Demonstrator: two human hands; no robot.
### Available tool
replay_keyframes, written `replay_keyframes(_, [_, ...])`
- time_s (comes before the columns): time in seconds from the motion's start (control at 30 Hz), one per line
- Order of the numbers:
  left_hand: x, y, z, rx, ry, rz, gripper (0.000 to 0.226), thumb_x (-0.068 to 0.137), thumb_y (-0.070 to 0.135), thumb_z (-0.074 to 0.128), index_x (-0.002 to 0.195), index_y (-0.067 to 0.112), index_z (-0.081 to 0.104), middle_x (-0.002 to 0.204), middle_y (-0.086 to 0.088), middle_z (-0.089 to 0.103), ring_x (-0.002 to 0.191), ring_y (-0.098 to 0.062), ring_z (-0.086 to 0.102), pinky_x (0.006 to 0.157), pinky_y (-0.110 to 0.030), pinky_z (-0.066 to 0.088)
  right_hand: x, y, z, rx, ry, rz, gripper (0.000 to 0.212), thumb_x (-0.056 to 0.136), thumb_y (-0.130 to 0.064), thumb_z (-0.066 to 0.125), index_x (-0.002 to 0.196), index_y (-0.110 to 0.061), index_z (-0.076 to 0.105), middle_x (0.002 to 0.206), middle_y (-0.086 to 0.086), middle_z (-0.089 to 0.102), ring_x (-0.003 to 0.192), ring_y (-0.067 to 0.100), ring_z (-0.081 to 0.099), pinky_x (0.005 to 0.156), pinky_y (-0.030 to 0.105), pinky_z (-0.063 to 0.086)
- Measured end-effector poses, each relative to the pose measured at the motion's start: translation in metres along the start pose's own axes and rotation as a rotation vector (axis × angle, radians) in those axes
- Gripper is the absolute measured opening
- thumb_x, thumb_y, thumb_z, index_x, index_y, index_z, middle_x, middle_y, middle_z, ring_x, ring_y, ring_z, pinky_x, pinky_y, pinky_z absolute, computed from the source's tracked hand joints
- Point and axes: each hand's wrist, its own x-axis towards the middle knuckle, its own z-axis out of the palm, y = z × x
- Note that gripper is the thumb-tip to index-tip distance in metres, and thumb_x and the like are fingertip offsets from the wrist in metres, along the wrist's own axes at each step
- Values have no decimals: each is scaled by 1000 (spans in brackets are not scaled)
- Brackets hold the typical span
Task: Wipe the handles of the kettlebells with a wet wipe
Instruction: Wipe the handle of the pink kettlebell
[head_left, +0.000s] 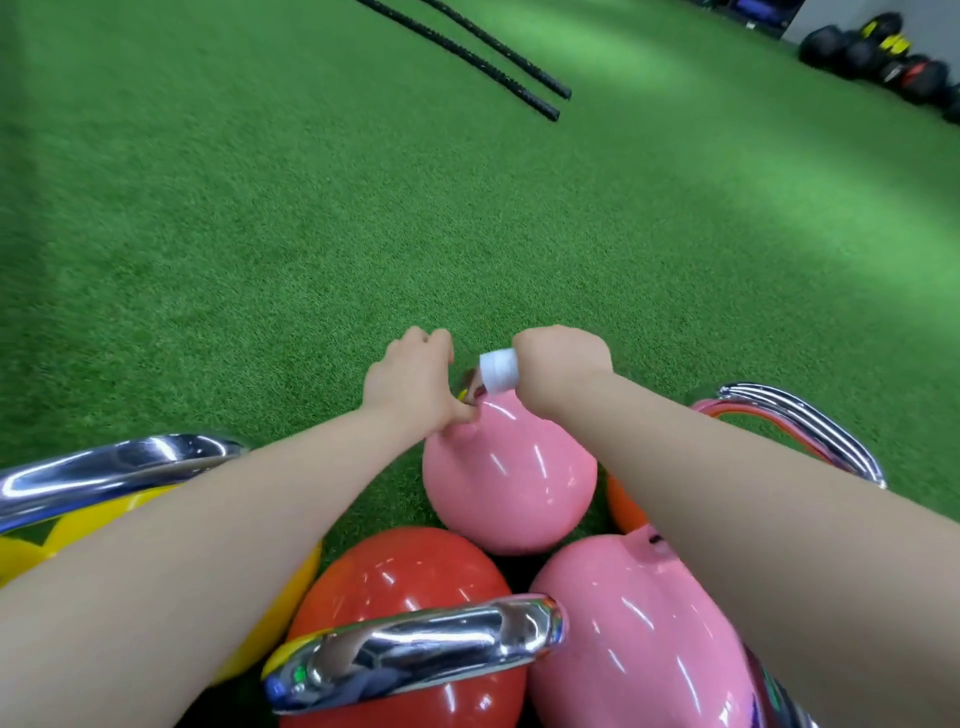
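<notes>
On the green turf (467, 234), head view: the far pink kettlebell (509, 478) has both hands at its handle, which they mostly hide. The left hand (410, 379) curls around one side to steady it; the right hand (558, 364) clamps the white wet wipe (498, 375) on it. The glossy bell could tip if the steadying grip slackens.
</notes>
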Motion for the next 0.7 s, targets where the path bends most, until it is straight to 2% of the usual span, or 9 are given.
replay_keyframes(0.1, [11, -9, -5, 7, 86, 15, 55, 71, 45, 73, 110, 16, 47, 113, -4, 48, 102, -24, 48, 70, -32, 39, 9, -5, -5, 165, -129, 147, 6, 85, -16, 52, 90, -17, 49, 80, 0, 50, 80, 24, 50, 68, 29, 40])
replay_keyframes(0.17, [16, -10, -7, -70, 121, 8, 44, 78, 37, 70, 110, 15, 50, 116, -5, 50, 104, -25, 50, 75, -34, 40, 15, -1, -8, 233, -192, 168, 11, 83, -23, 54, 91, -16, 51, 83, 3, 52, 81, 26, 52, 68, 29, 41])
replay_keyframes(0.23, [17, -9, -4, -113, 90, 31, 41, 79, 32, 71, 112, 17, 51, 118, -4, 50, 106, -24, 50, 78, -34, 41, 18, 1, -9, 271, -219, 147, 17, 81, -28, 59, 90, -16, 51, 87, 5, 55, 80, 27, 51, 67, 28, 41])
replay_keyframes(0.3, [11, -4, 5, -152, 48, 83, 40, 80, 32, 69, 112, 17, 50, 115, -2, 50, 104, -21, 50, 79, -34, 43, 16, -2, -10, 302, -184, 115, 15, 81, -25, 58, 87, -16, 48, 87, 4, 54, 80, 26, 50, 66, 29, 39])
replay_keyframes(0.4, [1, 7, 19, -205, 65, 123, 33, 86, 36, 60, 108, 14, 48, 107, -3, 50, 95, -23, 52, 71, -35, 43, 7, -6, -4, 193, 3, 51, 16, 84, -13, 50, 99, -14, 47, 86, 3, 48, 82, 28, 49, 66, 32, 36])
replay_keyframes(0.47, [-1, 9, 22, -215, 61, 99, 35, 86, 31, 60, 113, 13, 47, 113, -6, 49, 100, -24, 52, 76, -37, 46, 3, 0, 5, 187, 94, 36, 21, 83, -9, 50, 103, -14, 45, 86, 2, 50, 79, 28, 48, 64, 32, 35])
replay_keyframes(0.6, [-6, 14, 18, -247, 85, 78, 51, 82, 16, 63, 127, 14, 41, 126, -8, 43, 115, -24, 45, 90, -32, 40, -6, 25, 21, 486, 24, 127, 14, 78, -20, 58, 83, -19, 46, 68, -4, 48, 71, 27, 49, 56, 26, 33])
replay_keyframes(0.7, [-17, 26, 16, -225, 205, 253, 46, 83, 8, 58, 126, 16, 44, 124, -5, 42, 112, -24, 42, 91, -31, 35, -19, 40, 34, 666, -9, 188, 19, 75, -24, 66, 70, -18, 49, 64, -2, 52, 69, 25, 53, 49, 25, 34])
